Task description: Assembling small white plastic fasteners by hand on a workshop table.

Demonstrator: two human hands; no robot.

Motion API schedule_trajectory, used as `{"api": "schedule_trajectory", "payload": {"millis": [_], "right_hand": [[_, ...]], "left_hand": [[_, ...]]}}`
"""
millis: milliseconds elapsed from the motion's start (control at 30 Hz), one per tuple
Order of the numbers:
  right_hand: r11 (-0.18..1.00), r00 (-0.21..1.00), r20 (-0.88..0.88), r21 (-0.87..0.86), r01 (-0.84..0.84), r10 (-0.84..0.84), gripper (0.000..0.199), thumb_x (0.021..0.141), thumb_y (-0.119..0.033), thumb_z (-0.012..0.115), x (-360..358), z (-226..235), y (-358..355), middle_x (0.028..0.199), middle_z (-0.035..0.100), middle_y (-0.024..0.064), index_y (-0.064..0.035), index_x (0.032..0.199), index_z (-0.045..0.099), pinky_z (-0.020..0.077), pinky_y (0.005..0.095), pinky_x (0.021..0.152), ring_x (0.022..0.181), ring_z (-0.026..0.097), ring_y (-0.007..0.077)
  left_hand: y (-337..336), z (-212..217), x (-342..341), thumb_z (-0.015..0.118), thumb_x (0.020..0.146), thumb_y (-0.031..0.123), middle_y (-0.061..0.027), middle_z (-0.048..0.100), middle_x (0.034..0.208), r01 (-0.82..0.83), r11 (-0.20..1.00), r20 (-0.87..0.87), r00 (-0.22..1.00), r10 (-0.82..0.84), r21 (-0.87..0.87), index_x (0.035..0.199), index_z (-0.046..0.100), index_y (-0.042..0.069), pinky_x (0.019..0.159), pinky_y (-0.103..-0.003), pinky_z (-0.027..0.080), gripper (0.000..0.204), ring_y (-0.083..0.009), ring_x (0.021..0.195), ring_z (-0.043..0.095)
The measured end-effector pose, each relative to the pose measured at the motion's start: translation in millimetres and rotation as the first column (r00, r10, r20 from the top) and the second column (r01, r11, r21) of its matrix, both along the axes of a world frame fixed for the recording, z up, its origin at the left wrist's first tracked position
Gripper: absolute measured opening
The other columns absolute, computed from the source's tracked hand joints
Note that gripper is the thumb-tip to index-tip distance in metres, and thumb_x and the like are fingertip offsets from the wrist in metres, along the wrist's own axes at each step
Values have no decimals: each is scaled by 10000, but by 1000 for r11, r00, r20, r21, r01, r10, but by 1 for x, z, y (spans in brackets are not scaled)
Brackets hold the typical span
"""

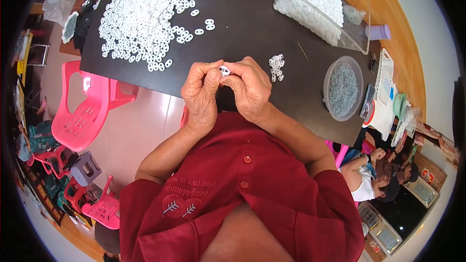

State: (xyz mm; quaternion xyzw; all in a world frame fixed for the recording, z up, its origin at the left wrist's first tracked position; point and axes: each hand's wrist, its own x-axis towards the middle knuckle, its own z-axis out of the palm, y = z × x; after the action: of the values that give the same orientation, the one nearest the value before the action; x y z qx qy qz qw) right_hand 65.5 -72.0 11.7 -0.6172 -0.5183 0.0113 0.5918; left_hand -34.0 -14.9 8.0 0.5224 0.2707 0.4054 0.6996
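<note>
My left hand [203,92] and my right hand [253,90] meet at the table's near edge, in front of my chest. Between their thumbs and fingertips they pinch a small white oval plastic piece [224,71] with two dark openings. The fingers cover its ends. Just right of my right hand lies a little cluster of white pieces [276,67], shaped a bit differently. A large loose pile of white two-hole oval pieces [141,14] spreads over the table's left side. Farther right stands a clear round bowl [361,90] of small grey metal bits, too small to name.
A thin stick [302,51] lies on the dark table [247,14]. Clear bins [357,37] of white pieces stand at the back, near a lavender cup [378,32]. A pink chair [82,116] is at left. Another person [361,179] sits beyond the table at right.
</note>
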Motion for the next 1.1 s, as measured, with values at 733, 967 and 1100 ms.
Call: {"api": "schedule_trajectory", "payload": {"millis": [733, 967, 1100], "right_hand": [[871, 914, -47, -328, 367, -403, 84, 795, -44, 633, 91, 62, -29, 836, 620, 39, -8, 870, 641, 468, 229, 670, 738, 558, 98], [716, 705, 561, -260, 647, -433, 239, 769, -72, 640, 232, 73, -47, 833, 632, 69, -37, 1005, 650, 466, 275, 681, 758, 582, 145], [751, 594, 661, -69, 657, -458, 208, 779, -65, 626, 218, 62, -62, 852, 636, 84, -51, 984, 659, 464, 285, 708, 791, 590, 182]], "left_hand": [[5, 14, 7, 512, 925, 127, -46, 596, 884, 115, 979, -141, 980, -139, -166, 1112, 582, -4, 652, -197, 436, 239, -72, 723, 515], [15, 71, 2, 486, 924, 79, -81, 619, 841, 491, 871, -192, 854, -483, -6, 1081, 595, -19, 695, -242, 490, 214, -117, 774, 580], [-1, 140, 20, 504, 855, 68, -160, 606, 862, 717, 681, 24, 686, -727, 148, 1011, 590, -61, 632, -299, 486, 220, -214, 737, 600]]}}
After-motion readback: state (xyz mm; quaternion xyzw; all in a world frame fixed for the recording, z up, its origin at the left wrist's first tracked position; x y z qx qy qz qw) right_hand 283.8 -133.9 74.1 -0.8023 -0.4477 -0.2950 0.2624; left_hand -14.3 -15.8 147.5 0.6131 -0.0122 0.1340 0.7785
